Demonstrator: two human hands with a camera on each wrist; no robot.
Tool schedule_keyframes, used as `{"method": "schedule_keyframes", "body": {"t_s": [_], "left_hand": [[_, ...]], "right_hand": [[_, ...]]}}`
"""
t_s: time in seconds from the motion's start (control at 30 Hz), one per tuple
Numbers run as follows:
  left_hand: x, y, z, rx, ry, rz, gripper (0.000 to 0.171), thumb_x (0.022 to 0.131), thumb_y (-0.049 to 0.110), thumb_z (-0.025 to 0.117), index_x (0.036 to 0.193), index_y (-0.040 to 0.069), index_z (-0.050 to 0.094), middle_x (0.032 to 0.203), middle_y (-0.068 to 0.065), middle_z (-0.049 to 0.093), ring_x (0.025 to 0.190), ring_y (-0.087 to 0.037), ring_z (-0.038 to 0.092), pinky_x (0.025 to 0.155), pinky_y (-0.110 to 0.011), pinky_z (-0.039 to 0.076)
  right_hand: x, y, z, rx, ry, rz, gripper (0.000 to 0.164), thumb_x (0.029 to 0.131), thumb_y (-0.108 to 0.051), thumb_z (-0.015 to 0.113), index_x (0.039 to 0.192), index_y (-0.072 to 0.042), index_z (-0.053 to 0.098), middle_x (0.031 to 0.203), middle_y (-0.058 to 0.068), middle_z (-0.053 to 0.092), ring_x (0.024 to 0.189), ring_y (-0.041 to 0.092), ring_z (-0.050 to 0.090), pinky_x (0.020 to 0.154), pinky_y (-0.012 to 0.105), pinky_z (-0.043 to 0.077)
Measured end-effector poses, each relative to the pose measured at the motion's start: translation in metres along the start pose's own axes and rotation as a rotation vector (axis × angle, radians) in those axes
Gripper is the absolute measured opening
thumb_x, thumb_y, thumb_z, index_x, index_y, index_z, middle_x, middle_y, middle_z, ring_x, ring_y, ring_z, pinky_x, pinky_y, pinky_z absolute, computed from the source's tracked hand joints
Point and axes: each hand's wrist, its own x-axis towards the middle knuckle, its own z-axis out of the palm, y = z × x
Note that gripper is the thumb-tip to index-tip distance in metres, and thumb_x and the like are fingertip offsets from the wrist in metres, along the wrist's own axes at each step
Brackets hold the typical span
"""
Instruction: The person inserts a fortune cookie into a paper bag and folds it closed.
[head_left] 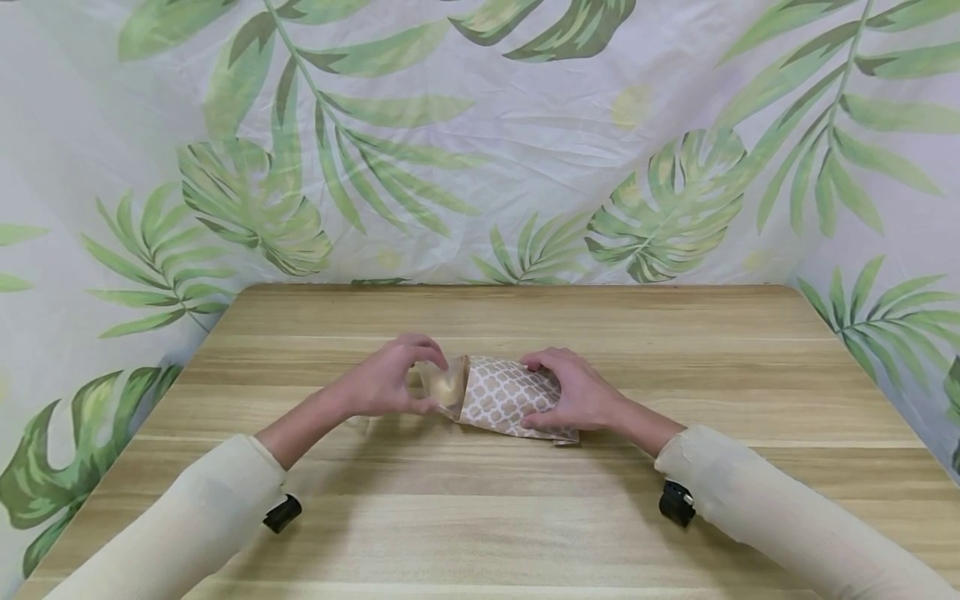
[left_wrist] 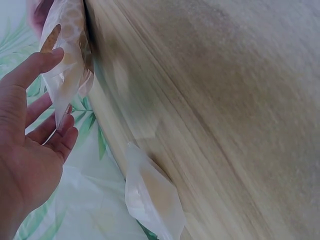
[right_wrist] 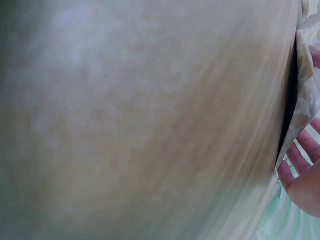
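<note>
A tan paper bag [head_left: 498,396] with a white lattice pattern lies on its side on the table, its open mouth facing left. My right hand [head_left: 581,390] grips the bag's closed end, thumb on the near side and fingers on the far side. At the mouth, my left hand [head_left: 393,379] holds a translucent packet [head_left: 444,386] with something pale yellow inside, partly within the bag. The left wrist view has the thumb on one face of this packet [left_wrist: 70,75] and the fingers behind it. Only part of the right hand [right_wrist: 305,175] shows in the right wrist view.
Another translucent packet [left_wrist: 155,195] with pale contents lies on the table by the left wrist, mostly hidden by the arm in the head view. The wood-grain table [head_left: 480,525] meets a leaf-print cloth [head_left: 540,150] at its back edge.
</note>
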Motion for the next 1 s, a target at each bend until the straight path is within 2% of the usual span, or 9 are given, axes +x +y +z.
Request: {"method": "schedule_keyframes", "body": {"t_s": [0.27,0.7,1.0], "left_hand": [[0.005,-0.002,0.004,-0.022,-0.007,0.052,0.041,0.074,0.015,0.088,0.110,0.001,0.074,0.120,-0.016,0.070,0.117,-0.037,0.063,0.099,-0.052,0.052],[0.011,0.000,0.012,-0.035,-0.041,-0.001,0.043,0.076,0.019,0.090,0.113,0.002,0.075,0.123,-0.016,0.070,0.121,-0.038,0.062,0.106,-0.053,0.048],[0.017,0.000,0.020,-0.025,-0.002,0.027,0.041,0.075,0.018,0.089,0.110,0.002,0.075,0.118,-0.014,0.073,0.117,-0.036,0.065,0.106,-0.053,0.048]], "right_hand": [[0.001,0.000,0.000,0.000,0.001,0.002,0.080,0.073,-0.037,0.093,0.138,-0.003,0.061,0.128,0.011,0.066,0.124,0.031,0.058,0.110,0.051,0.043],[0.000,0.000,0.000,-0.008,-0.002,0.002,0.082,0.072,-0.039,0.092,0.138,-0.003,0.061,0.133,0.012,0.065,0.128,0.033,0.056,0.113,0.053,0.041],[0.001,0.002,0.002,-0.013,-0.001,0.000,0.082,0.072,-0.040,0.092,0.139,-0.004,0.061,0.132,0.011,0.065,0.128,0.032,0.056,0.112,0.052,0.041]]}}
